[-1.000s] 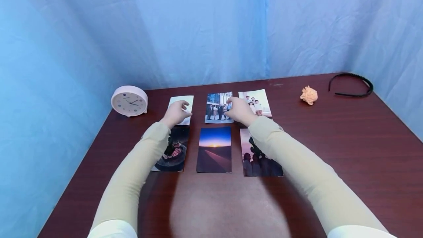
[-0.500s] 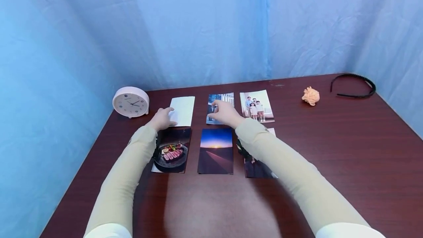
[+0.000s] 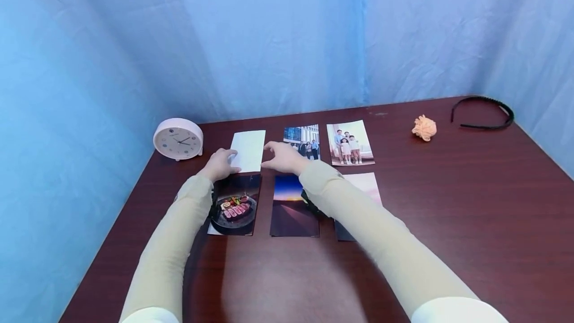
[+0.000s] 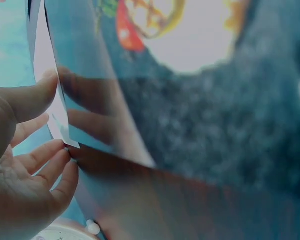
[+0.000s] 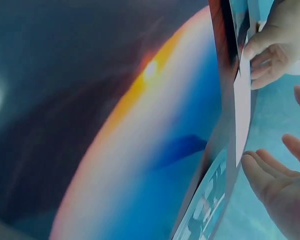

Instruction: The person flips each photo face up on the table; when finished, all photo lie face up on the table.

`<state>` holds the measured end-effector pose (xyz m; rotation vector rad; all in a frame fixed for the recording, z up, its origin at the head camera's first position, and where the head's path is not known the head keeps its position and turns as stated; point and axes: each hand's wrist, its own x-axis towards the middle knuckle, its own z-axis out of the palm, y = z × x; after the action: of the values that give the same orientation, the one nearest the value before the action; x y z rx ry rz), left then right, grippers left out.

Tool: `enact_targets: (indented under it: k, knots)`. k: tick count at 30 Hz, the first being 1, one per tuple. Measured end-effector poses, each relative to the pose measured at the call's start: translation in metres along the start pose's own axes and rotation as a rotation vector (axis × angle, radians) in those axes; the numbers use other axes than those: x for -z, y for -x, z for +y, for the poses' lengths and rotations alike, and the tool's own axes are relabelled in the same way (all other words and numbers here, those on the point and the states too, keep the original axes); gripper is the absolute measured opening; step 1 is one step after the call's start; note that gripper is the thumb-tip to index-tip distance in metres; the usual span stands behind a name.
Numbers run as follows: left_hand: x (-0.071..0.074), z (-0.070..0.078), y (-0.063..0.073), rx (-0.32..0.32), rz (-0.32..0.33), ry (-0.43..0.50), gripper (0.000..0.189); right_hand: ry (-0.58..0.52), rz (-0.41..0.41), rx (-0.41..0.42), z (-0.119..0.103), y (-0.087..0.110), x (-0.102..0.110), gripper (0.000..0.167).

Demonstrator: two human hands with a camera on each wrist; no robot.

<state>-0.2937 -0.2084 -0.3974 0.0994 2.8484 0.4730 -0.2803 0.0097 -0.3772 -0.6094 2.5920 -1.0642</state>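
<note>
A white card (image 3: 248, 149) lies flat in the back row at the left. My left hand (image 3: 217, 164) touches its left edge with thumb and fingertips, seen closer in the left wrist view with the thumb on the card (image 4: 46, 55). At the card's right edge is my right hand (image 3: 287, 157), thumb and fingers spread apart with nothing between them; in the right wrist view its fingertip is at the card's corner. Below the card lies a steak photo (image 3: 235, 208). A sunset photo (image 3: 293, 218) is partly hidden by my right wrist.
Back row, to the right: an office-group photo (image 3: 307, 136) and a family photo (image 3: 352, 143). A pinkish photo (image 3: 365, 183) is partly under my right forearm. A white clock (image 3: 178, 139) stands left; a peach scrunchie (image 3: 424, 127) and black headband (image 3: 486, 126) lie right.
My right hand has moved left, from the office-group photo to the white card's right edge. My left hand has shifted left off the card to its left edge, uncovering its face.
</note>
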Motion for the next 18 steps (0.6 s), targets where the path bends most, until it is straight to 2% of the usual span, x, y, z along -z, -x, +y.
enact_targets:
  k: [6, 10, 13, 18]
  knots:
    - [-0.002, -0.004, 0.004, -0.056, -0.038, -0.022, 0.060, 0.089, -0.062, 0.009, -0.007, -0.004, -0.009, 0.059]
    - [-0.005, -0.005, 0.004, -0.084, -0.035, -0.017, 0.061, 0.128, -0.118, 0.001, -0.009, -0.006, -0.013, 0.060]
    - [-0.006, -0.005, 0.005, -0.091, -0.020, -0.015, 0.064, 0.141, -0.169, -0.010, -0.010, -0.007, -0.014, 0.063]
    - [-0.006, -0.004, 0.005, -0.072, -0.031, 0.001, 0.073, 0.145, -0.225, -0.038, -0.011, -0.007, -0.014, 0.065]
